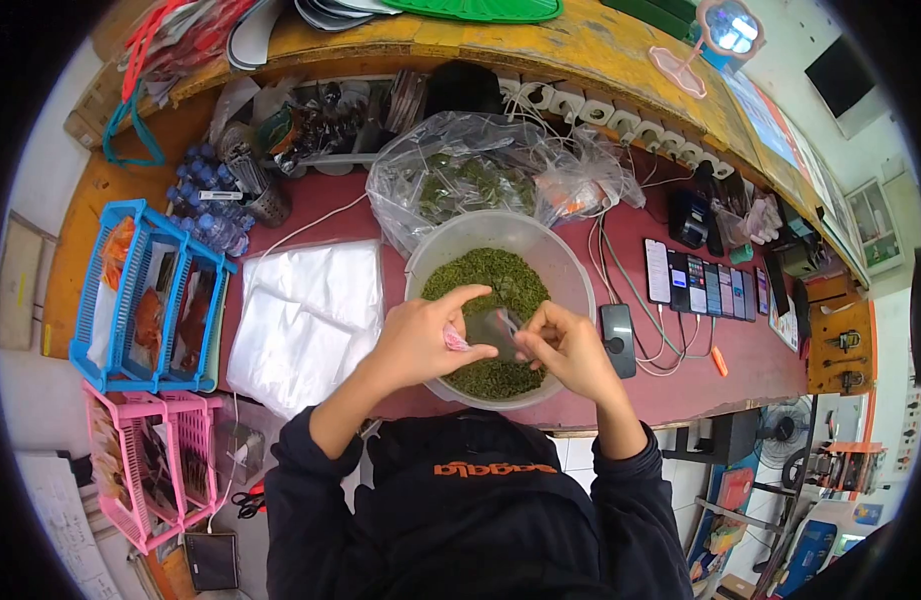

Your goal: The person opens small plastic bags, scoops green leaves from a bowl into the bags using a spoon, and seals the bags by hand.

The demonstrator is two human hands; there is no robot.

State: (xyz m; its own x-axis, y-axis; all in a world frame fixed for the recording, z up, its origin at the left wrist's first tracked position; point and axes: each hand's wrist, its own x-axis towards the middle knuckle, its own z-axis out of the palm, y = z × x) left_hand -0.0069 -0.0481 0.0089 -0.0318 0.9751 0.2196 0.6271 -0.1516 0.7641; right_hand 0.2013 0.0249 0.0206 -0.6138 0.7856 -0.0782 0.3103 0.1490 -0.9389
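A round whitish tub (581,275) holds chopped green leaves (486,268). Over its left side is my left hand (421,338), thumb and index finger spread apart, with a small pink-and-white item (455,338) held against the palm by the other fingers. My right hand (571,350) is over the tub's right side, its fingertips pinched on the edge of a small clear bag (491,335), which hangs between both hands above the leaves. What the bag contains is too unclear to tell.
Flat clear plastic bags (311,310) lie left of the tub. Behind it sits a large plastic bag of greens (461,180). Phones (711,290) and a black power bank (618,340) with cables are on the right. Blue baskets (156,300) stand at far left.
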